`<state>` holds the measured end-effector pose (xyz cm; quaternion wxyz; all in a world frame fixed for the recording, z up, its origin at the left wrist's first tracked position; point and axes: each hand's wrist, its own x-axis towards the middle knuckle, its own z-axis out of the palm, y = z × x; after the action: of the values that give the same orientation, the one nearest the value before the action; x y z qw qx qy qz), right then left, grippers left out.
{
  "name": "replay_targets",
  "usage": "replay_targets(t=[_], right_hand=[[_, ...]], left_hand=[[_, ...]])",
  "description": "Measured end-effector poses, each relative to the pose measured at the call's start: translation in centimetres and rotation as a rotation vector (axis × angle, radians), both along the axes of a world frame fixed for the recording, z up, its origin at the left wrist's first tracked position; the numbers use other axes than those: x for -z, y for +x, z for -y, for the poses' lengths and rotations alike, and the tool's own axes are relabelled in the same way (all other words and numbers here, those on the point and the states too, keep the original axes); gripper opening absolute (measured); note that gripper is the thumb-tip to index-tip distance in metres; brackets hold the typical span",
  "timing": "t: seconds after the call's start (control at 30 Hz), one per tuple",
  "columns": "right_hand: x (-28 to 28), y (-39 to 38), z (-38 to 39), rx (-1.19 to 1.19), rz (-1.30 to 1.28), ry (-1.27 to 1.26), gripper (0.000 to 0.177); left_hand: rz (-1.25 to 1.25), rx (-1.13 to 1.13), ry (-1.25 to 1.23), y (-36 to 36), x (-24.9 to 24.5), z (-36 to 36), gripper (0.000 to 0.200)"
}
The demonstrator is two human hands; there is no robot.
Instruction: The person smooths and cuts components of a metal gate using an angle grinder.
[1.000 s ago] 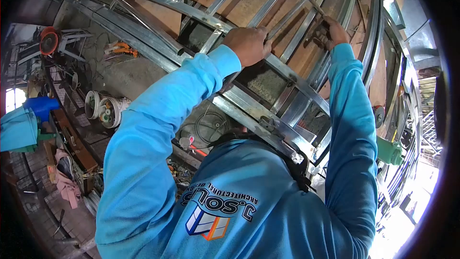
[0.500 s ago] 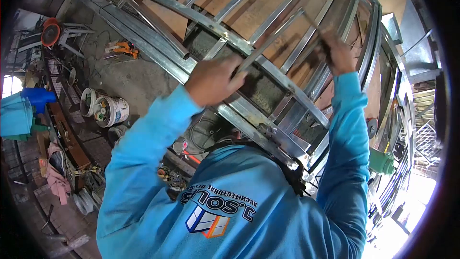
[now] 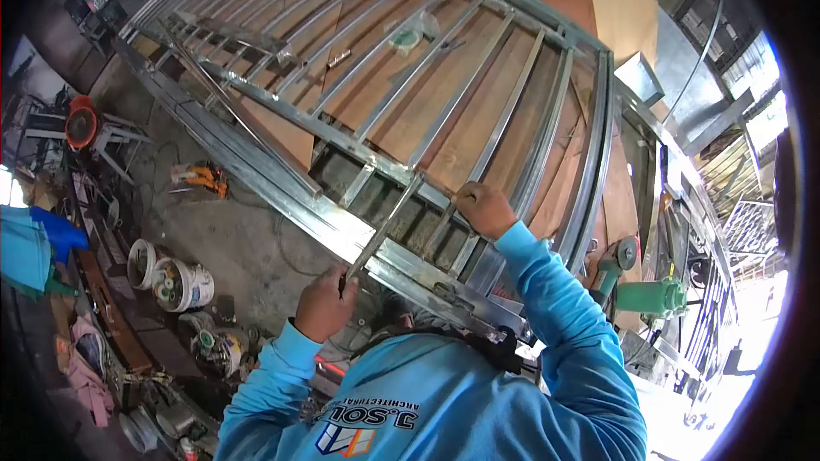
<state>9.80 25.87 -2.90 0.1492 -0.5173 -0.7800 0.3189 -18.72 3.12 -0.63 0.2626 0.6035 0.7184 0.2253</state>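
Fingers curled, my left hand (image 3: 327,303) is closed around one end of a slim metal bar (image 3: 386,226). That bar slants up and away to the near rail of a large welded metal frame (image 3: 342,138). To the right, my right hand (image 3: 485,210) is closed above the same rail, with a short thin metal strip (image 3: 442,226) running down from its fingers. The strip's upper end is hidden in the hand. Beneath both hands lie the frame's near bars and a shiny steel channel (image 3: 346,235).
An angle grinder (image 3: 613,269) and a green cylindrical tool (image 3: 651,297) lie at right. Buckets (image 3: 184,284), an orange tool (image 3: 201,179) and a red round disc (image 3: 81,126) are on the left. A tape roll (image 3: 406,37) rests on the wooden boards under the frame.
Both hands have come down from in front of my chest, nearer the frame's near rail. The two thin metal pieces, whose far ends met earlier, are now apart. My view takes in more of the frame.
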Motion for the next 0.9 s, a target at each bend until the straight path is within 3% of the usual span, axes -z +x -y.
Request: replay_targets(t=[0.07, 0.17, 0.27, 0.4, 0.5, 0.6, 0.63, 0.73, 0.77, 0.8, 0.83, 0.87, 0.9], right_hand=[[-0.3, -0.1, 0.0, 0.016, 0.047, -0.038, 0.035], [-0.3, 0.6, 0.7, -0.042, 0.069, 0.106, 0.039], [-2.7, 2.0, 2.0, 0.004, -0.047, -0.037, 0.046], [-9.0, 5.5, 3.6, 0.103, -0.37, -0.363, 0.053], [-11.4, 8.5, 5.7, 0.092, -0.937, -0.252, 0.048], [-14.3, 11.4, 8.9, 0.054, -1.247, -0.209, 0.05], [-12.1, 13.1, 8.8, -0.028, -1.124, -0.183, 0.044], [-14.7, 15.6, 15.0, -0.02, -0.793, -0.013, 0.041], [-14.0, 15.7, 16.3, -0.102, -0.763, -0.04, 0.044], [-13.2, 16.0, 17.6, -0.185, -0.733, -0.066, 0.047], [-16.1, 16.9, 19.9, -0.303, -0.837, -0.04, 0.045], [-14.6, 16.3, 21.2, -0.337, -0.889, 0.023, 0.047], [-15.0, 16.8, 22.7, -0.361, -0.838, 0.032, 0.051]], left_hand=[[0.041, 0.004, -0.135, 0.1, -0.8, -0.4, 0.034], [0.161, -0.067, -0.083, 0.2, 1.3, 0.0, 0.032], [0.199, -0.043, -0.004, 1.7, -0.1, 1.2, 0.034], [0.456, -0.073, 0.038, 4.4, -2.3, 2.1, 0.029], [0.587, -0.051, 0.082, 7.1, -5.7, 1.6, 0.024], [0.76, -0.097, 0.097, 10.3, -8.7, 1.9, 0.018], [0.803, -0.11, 0.112, 11.9, -10.1, 2.0, 0.016], [0.847, -0.113, 0.189, 17.1, -12.6, 2.2, 0.012], [0.934, -0.172, 0.167, 18.7, -13.6, 2.5, 0.013], [0.952, -0.153, 0.154, 18.5, -12.3, 2.5, 0.029], [1.044, -0.128, 0.169, 19.6, -12.6, 2.1, 0.032], [1.128, -0.13, 0.181, 20.8, -13.8, 2.0, 0.035], [1.215, 0.064, 0.16, 22.7, -15.1, 1.8, 0.037]])
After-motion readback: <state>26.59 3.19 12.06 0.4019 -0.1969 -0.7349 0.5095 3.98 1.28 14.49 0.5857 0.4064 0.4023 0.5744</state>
